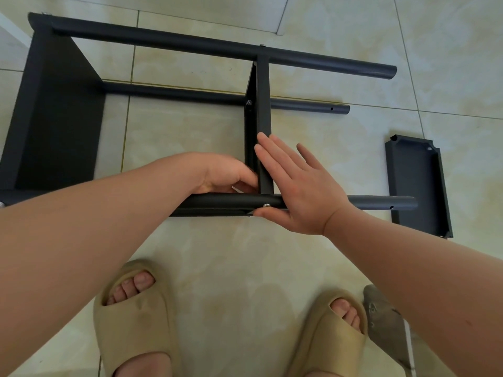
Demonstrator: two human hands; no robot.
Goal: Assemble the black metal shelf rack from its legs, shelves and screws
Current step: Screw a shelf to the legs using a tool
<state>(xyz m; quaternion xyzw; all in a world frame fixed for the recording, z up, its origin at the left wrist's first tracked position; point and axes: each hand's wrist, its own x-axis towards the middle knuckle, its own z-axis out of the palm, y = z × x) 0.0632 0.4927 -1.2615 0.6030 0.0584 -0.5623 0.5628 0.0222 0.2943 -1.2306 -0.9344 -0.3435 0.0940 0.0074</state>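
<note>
The black rack lies on its side on the tile floor. An end shelf stands at the left and a middle shelf at the centre, joined by the far leg, a lower leg and the near leg. My right hand presses flat against the middle shelf with straight fingers, its thumb under the near leg beside a silver screw. My left hand curls into the corner where that shelf meets the near leg, pinching a small pale piece that is mostly hidden.
A loose black shelf lies open side up on the floor to the right, just past the near leg's end. My feet in tan slippers stand close in front of the rack. A grey object lies by my right foot.
</note>
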